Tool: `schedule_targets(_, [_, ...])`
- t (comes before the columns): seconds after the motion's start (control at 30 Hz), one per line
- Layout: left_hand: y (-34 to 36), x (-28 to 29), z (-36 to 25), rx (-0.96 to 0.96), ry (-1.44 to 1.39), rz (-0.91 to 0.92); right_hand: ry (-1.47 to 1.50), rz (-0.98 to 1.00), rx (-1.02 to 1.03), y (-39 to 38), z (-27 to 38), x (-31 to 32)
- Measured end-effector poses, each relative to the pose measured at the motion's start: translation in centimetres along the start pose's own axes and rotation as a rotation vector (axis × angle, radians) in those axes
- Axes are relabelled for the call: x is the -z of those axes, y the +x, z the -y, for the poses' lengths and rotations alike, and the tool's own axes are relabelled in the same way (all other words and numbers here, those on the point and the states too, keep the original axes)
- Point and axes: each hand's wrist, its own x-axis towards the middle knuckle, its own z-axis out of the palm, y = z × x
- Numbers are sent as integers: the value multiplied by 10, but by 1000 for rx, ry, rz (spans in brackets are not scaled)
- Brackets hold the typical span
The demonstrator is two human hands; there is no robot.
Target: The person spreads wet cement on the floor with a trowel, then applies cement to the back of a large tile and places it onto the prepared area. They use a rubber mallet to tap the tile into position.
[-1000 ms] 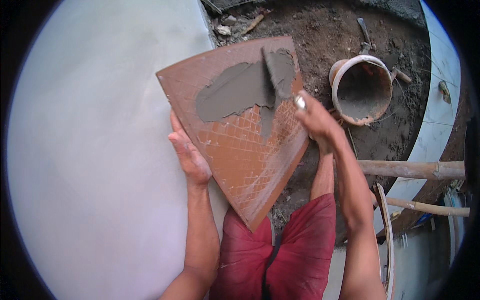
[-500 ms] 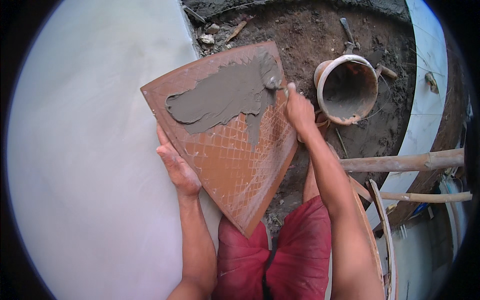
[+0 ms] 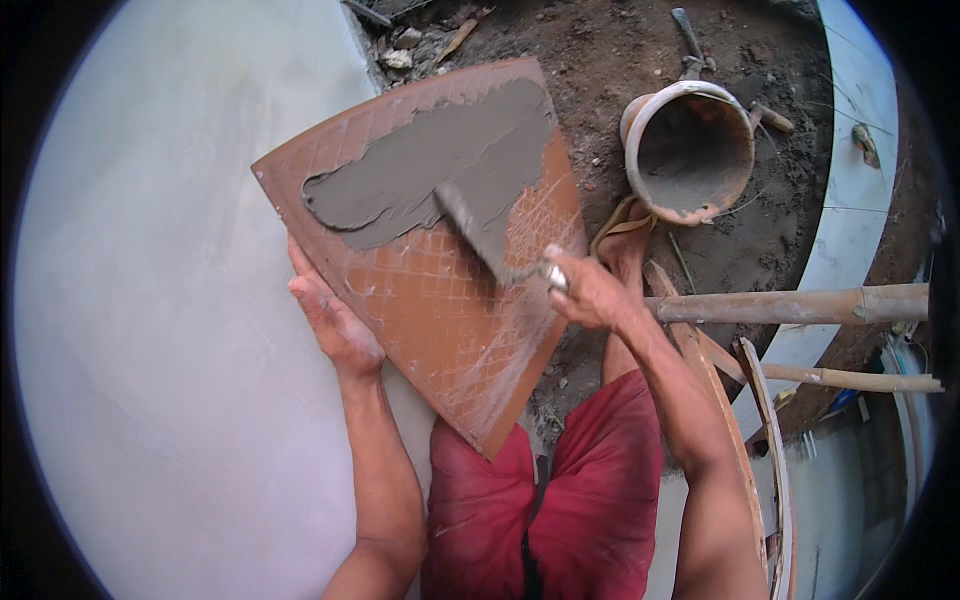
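A reddish-brown, fan-shaped tile (image 3: 400, 325) with a grid-patterned face leans toward me, its narrow tip against my red shorts. Grey wet mortar (image 3: 430, 150) coats its wide far part. My left hand (image 3: 340, 325) supports the tile's left edge, thumb outside and the other fingers partly hidden behind it. In my right hand (image 3: 590, 290) is the handle of a trowel (image 3: 475, 235), fingers wrapped round it. The mortar-smeared blade lies tilted across the near edge of the mortar.
A mortar-stained bucket (image 3: 640, 130) lies tipped at the right, beside a hammer (image 3: 770, 117) and another handled tool (image 3: 688, 35) on the soil. Bamboo poles (image 3: 800, 305) and wooden strips (image 3: 765, 430) stand right of my arm. A smooth pale slab (image 3: 180, 350) fills the left.
My right hand has drawn the trowel from the tile's far right corner down toward its middle, smoothing mortar there. The tile appears slightly further left and up in the view.
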Motion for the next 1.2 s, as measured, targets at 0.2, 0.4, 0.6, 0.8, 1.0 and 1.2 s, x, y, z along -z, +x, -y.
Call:
schedule_targets(0.2, [-2,-2,0,19,1,-38,408,-239,-44,22,-135,-6])
schedule_targets(0.4, [2,-8,-2,15,-28,-18,212,-311,15,43,-131,-10])
schedule_targets(0.6, [-4,0,0,29,-75,45,-61,-24,-152,-43,44,-77])
schedule_targets(0.8, [9,-5,-4,100,-283,138,58,5,-197,-125,104,-135])
schedule_targets(1.0, [-5,7,-5,297,-466,81,396,-73,-260,-179,125,-129])
schedule_targets(1.2, [-1,6,-13,422,-557,276,266,-254,-120,-87,149,-71])
